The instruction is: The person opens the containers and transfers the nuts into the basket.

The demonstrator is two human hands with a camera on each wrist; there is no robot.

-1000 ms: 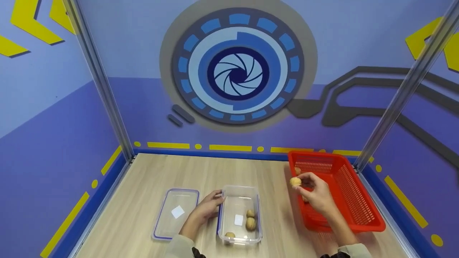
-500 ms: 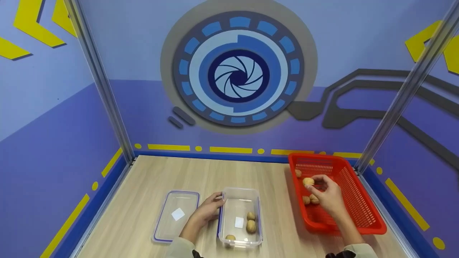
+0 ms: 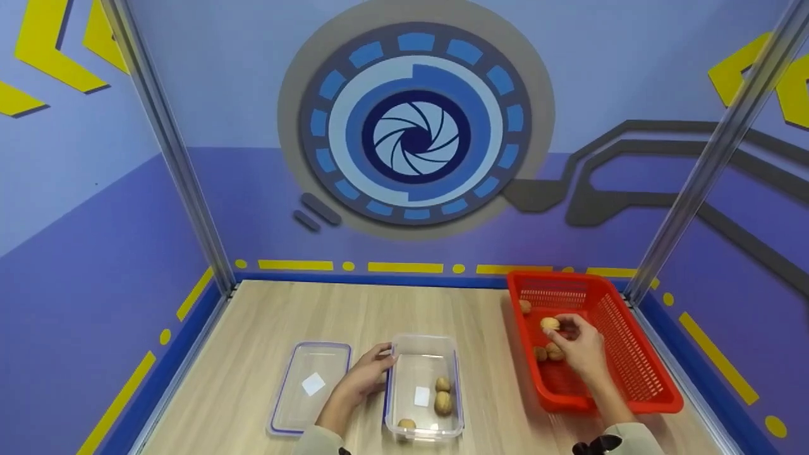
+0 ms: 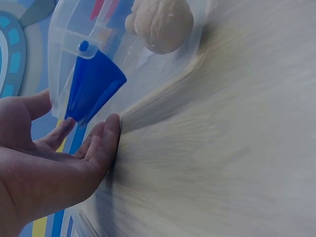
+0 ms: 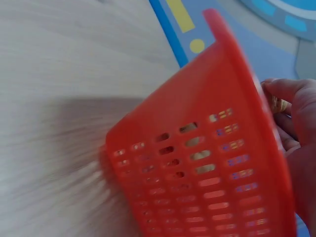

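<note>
Pinched between the thumb and fingers of my right hand is a walnut, held over the red basket. In the right wrist view the basket wall partly hides that hand. Below it in the basket lie more walnuts, with another walnut at the left wall. My left hand holds the left side of a clear plastic container, thumb at the rim and fingers near a blue latch. Two walnuts lie along the container's right wall and another walnut at its near end.
A clear lid with a blue edge lies on the wooden table, left of the left hand. Printed blue wall panels and metal posts bound the table at the back and sides.
My right hand has moved right with the walnut, from near the basket's left rim to over its inside. The left hand stays at the container.
</note>
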